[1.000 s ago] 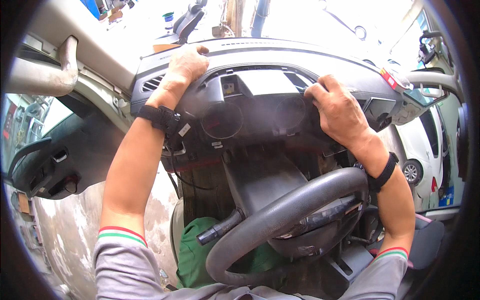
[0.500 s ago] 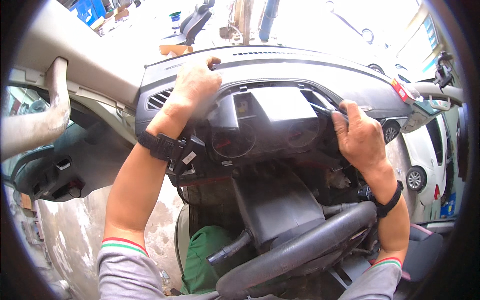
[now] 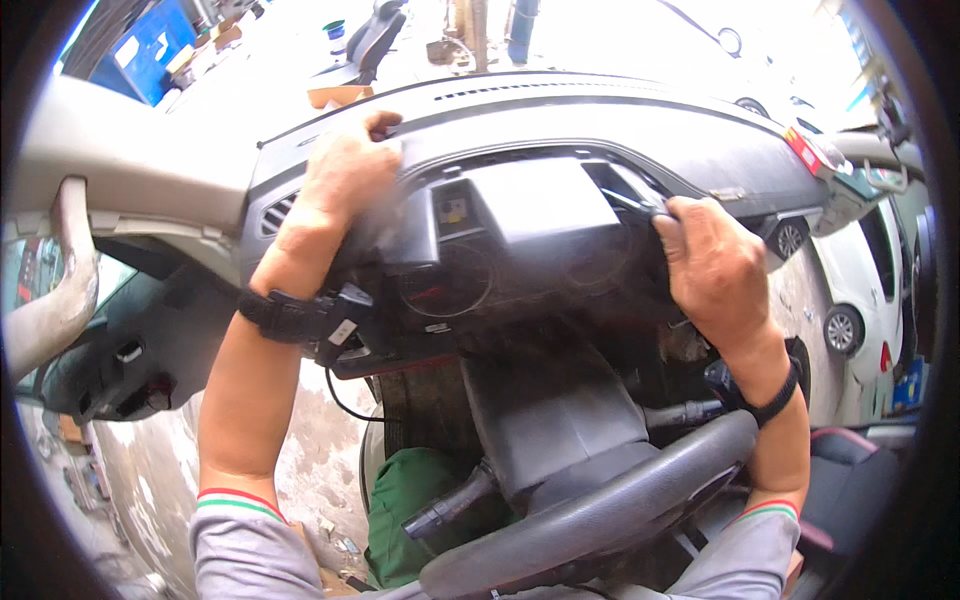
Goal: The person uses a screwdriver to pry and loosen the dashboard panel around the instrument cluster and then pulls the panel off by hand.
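Observation:
My left hand [image 3: 345, 172] is at the left side of the dashboard panel [image 3: 560, 117], its fingers curled against the panel near the instrument opening. Some of the fingertips are hidden. At the right edge of that opening, my right hand [image 3: 717, 262] is closed, with thumb and fingers pinching the panel's rim. Between my hands sits the instrument cluster [image 3: 440, 285], its dark round dials facing me under a pale, shiny top cover [image 3: 545, 198]. Below it are the steering column cover [image 3: 550, 415] and the black steering wheel [image 3: 600, 510].
Stalks [image 3: 450, 500] stick out from the column. An open car door [image 3: 130, 350] is on the left, beside a pale pillar handle [image 3: 70, 270]. A red-and-white box [image 3: 808, 152] rests on the dashboard's right end. A white car [image 3: 850, 285] stands outside, and a loose seat [image 3: 370, 45] lies ahead.
The view has shifted a little, so the dashboard appears further left and higher. Both hands keep their places on the panel, with no clear movement of it against the cluster.

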`<action>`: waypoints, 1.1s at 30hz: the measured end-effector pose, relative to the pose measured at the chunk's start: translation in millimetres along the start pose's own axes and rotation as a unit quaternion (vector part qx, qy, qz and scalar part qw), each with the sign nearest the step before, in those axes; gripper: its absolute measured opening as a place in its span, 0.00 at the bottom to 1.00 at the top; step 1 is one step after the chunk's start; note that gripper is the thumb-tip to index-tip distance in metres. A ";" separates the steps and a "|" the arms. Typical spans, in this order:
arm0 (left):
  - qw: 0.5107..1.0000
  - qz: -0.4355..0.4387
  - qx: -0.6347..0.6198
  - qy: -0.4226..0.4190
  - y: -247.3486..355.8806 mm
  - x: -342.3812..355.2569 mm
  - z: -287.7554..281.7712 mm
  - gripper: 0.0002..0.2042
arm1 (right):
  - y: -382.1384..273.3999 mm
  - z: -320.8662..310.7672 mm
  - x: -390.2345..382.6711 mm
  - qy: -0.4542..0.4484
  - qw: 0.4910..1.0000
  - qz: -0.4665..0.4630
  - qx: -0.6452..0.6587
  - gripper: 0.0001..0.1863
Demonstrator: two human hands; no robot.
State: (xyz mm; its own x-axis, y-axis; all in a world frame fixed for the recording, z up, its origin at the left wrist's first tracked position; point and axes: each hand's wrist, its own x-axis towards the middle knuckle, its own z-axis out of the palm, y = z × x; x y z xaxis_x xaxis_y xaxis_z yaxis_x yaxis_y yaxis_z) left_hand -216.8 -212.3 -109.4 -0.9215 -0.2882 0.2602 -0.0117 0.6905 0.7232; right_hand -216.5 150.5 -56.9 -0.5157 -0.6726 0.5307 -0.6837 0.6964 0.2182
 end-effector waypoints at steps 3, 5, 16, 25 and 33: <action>0.998 -0.016 0.063 -0.017 -3.6 8.1 -0.1 0.21 | 5.1 2.8 2.1 0.053 0.993 -0.085 0.064 0.07; 0.998 -0.022 0.044 -0.024 -2.8 8.2 -2.3 0.20 | 6.0 8.7 0.5 0.061 0.990 -0.073 0.106 0.08; 0.998 -0.056 -0.021 -0.036 -0.7 8.7 -2.3 0.20 | 21.3 17.2 -0.8 0.183 0.972 -0.140 0.036 0.10; 0.996 -0.077 -0.025 -0.037 6.4 4.5 -6.4 0.19 | 8.0 19.7 -11.3 0.085 0.994 -0.020 0.061 0.12; 0.996 -0.077 -0.025 -0.038 11.6 3.2 -4.4 0.19 | 8.0 14.9 -16.4 0.079 0.997 0.016 0.020 0.12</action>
State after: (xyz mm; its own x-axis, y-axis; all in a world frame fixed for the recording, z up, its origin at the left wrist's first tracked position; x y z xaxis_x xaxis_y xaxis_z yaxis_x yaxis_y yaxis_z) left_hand -218.2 -208.1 -97.4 -0.9371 -0.3354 0.0963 -0.1371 0.6076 0.7823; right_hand -221.1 163.3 -76.1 -0.4519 -0.6010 0.6592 -0.6901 0.7038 0.1686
